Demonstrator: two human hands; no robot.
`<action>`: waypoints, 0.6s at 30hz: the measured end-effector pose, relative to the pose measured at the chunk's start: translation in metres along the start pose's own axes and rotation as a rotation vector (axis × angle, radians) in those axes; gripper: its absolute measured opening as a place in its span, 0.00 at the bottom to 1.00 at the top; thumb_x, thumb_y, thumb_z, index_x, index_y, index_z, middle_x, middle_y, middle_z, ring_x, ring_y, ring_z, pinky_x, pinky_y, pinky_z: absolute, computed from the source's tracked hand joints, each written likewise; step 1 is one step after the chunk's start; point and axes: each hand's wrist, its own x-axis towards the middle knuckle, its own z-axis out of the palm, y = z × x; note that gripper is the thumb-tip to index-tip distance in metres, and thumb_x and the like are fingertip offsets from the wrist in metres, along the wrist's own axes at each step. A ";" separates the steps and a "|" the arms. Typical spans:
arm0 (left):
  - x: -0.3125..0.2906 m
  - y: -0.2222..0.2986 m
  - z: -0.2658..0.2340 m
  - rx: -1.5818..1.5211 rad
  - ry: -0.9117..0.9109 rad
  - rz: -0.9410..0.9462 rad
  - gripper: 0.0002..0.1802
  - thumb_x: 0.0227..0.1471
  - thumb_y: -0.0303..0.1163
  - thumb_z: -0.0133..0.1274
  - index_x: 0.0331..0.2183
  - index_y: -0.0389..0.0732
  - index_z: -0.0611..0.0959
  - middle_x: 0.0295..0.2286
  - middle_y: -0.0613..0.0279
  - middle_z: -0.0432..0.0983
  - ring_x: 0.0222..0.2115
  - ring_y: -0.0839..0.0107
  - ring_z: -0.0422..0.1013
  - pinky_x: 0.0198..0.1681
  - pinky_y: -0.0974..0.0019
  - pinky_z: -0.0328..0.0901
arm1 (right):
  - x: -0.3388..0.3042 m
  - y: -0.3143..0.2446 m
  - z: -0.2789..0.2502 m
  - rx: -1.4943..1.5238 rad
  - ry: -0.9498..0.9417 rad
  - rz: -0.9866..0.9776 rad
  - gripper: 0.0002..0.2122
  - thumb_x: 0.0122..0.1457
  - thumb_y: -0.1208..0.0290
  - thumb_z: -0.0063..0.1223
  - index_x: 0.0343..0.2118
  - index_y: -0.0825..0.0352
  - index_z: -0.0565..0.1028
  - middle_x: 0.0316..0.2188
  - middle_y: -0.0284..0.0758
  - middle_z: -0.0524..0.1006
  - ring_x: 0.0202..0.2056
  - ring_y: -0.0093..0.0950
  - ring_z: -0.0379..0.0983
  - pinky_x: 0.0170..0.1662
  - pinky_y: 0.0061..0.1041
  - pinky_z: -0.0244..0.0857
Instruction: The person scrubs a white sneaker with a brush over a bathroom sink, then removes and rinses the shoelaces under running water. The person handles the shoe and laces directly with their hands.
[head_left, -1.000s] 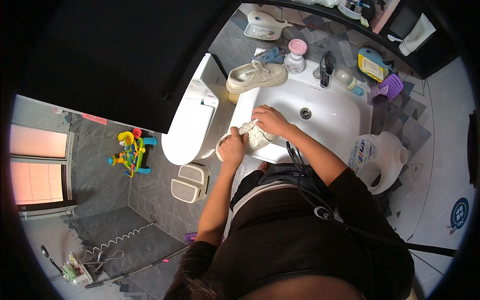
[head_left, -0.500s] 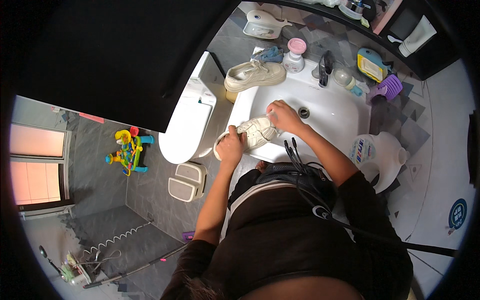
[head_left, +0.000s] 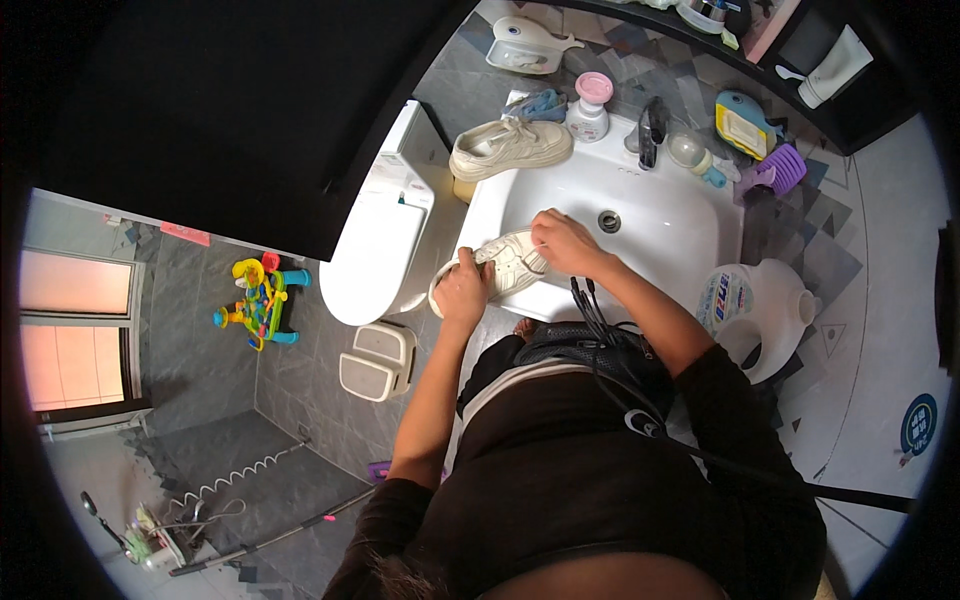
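White sneaker [head_left: 505, 263], white sink [head_left: 680, 235], grey-tiled bathroom

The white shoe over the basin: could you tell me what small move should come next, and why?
Probably shift the white shoe further in over the sink. The left hand holds its heel end at the front rim, partly outside the bowl, while the right hand presses on its upper. Anything running off the heel could land on the floor; the drain lies further back.

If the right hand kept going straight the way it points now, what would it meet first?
The right hand points leftward across the white sneaker it grips, so past the shoe it would probably meet the left hand at the heel; depth is unclear.
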 end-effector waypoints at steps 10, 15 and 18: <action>0.002 0.002 0.001 0.035 -0.043 -0.016 0.23 0.47 0.50 0.52 0.38 0.44 0.70 0.19 0.55 0.76 0.20 0.58 0.74 0.22 0.55 0.67 | -0.068 0.127 -0.055 -0.215 0.477 0.551 0.04 0.47 0.73 0.53 0.26 0.62 0.71 0.34 0.34 0.70 0.40 0.36 0.67 0.41 0.34 0.63; 0.002 0.001 0.000 0.023 -0.052 -0.030 0.23 0.47 0.50 0.52 0.39 0.44 0.69 0.19 0.54 0.76 0.20 0.58 0.74 0.22 0.55 0.67 | -0.090 0.140 -0.064 -0.329 0.482 0.832 0.05 0.47 0.72 0.54 0.28 0.62 0.72 0.34 0.37 0.70 0.40 0.37 0.67 0.41 0.34 0.64; 0.003 0.007 -0.010 0.008 -0.152 -0.066 0.23 0.48 0.48 0.51 0.39 0.42 0.67 0.21 0.50 0.76 0.23 0.54 0.74 0.26 0.53 0.67 | -0.078 0.123 -0.038 -0.383 0.443 0.717 0.07 0.45 0.73 0.55 0.29 0.63 0.71 0.33 0.37 0.71 0.39 0.38 0.67 0.41 0.34 0.64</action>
